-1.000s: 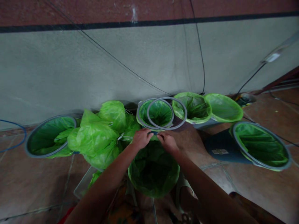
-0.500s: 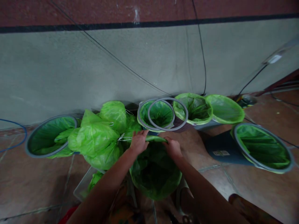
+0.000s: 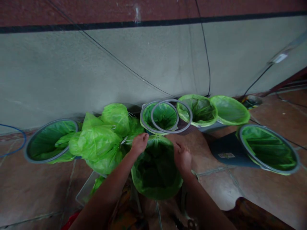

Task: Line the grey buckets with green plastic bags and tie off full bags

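1. The only label is a white sticker (image 3: 226,155) on the dark side of the right bin (image 3: 267,148). Its writing is too small to read.
2. The bag (image 3: 155,171), green, sits in the near middle of the floor between the forearms. Its mouth is spread round and faces up at the camera, and its long axis runs straight down to the floor.
3. The left hand (image 3: 139,143) is curled shut, pinching the bag's far-left edge.
4. The right hand (image 3: 183,157) lies on the bag's right edge with its fingers bent down over it, gripping.
5. A loose grey ring (image 3: 171,116) lies just beyond the bag, overlapping a lined bin (image 3: 158,117) by the wall (image 3: 96,80).
6. A pile of tied green bags (image 3: 103,137) touches the left hand's side.
7. The right bin lies tipped over, with its mouth pointing right.
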A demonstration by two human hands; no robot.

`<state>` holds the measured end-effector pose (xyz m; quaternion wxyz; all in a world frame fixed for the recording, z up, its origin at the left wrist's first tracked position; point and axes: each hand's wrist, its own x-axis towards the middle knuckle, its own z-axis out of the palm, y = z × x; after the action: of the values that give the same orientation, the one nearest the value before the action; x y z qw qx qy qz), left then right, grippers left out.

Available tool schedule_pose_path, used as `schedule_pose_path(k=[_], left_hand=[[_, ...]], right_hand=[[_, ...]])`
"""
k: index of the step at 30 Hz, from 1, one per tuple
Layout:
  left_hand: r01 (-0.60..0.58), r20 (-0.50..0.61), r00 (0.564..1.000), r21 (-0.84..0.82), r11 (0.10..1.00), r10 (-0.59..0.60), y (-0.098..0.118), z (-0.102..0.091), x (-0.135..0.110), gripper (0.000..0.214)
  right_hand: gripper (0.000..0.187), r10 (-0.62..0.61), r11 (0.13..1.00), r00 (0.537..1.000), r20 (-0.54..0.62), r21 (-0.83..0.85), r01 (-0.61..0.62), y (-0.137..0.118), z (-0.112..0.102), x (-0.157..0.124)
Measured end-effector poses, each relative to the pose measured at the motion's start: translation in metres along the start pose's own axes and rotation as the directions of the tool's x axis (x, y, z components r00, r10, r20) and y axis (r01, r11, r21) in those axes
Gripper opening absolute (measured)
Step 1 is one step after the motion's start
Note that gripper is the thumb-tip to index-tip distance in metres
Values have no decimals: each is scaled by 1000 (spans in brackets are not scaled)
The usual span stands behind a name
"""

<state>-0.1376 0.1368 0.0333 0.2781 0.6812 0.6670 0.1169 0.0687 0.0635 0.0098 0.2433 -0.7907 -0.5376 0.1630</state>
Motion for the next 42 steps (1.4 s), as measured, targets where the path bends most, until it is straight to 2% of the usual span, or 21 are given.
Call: schedule_pose_path(k=[2,5,9,13,19,21,23,26,29,32,36,40,42], left_hand=[[-5,54,999,57,998,2,2,9,-2,37],[-21,42,999,81,996,17,-3,19,-6,34],[-78,-6,997,97,992,79,-18,22,-14,26],[-98,12,995,191,977,97,-29,20,-23,29],[-47,98,995,297,954,19,-37,20,-35,33],[-31,131,991,289,957,-7,-37,17,-36,43],[-29,150,989,239,971,-7,-38,9,-35,62],[-42,164,986,92,995,27,-35,-6,-28,79],[-62,148,987,-44,997,68,-22,-15,-12,64],[-72,155,985,-69,995,82,-3,-11,7,46],[-67,207,976,20,998,62,9,7,17,45],[-179,181,972,157,971,150,2,17,8,30],[-191,160,975,269,944,151,0,18,2,25]], right_hand=[[39,-96,995,990,98,-8,98,-13,3,22],[37,-135,982,949,283,-86,166,-29,12,46],[32,-218,957,875,432,-78,278,-29,22,51],[31,-292,938,844,450,-38,345,-13,20,44],[30,-167,915,823,543,-226,335,-4,12,41],[30,-137,918,814,564,-236,318,-4,10,42],[35,-162,940,820,549,-166,297,-2,7,43],[40,-227,973,866,446,71,218,-2,3,48],[32,-253,954,886,389,252,162,-12,4,55],[36,-245,966,884,399,178,187,-30,12,59],[33,-224,972,866,447,38,232,-41,22,55],[27,-271,953,839,471,9,303,-34,23,50],[27,-272,947,825,496,-16,322,-29,22,50]])
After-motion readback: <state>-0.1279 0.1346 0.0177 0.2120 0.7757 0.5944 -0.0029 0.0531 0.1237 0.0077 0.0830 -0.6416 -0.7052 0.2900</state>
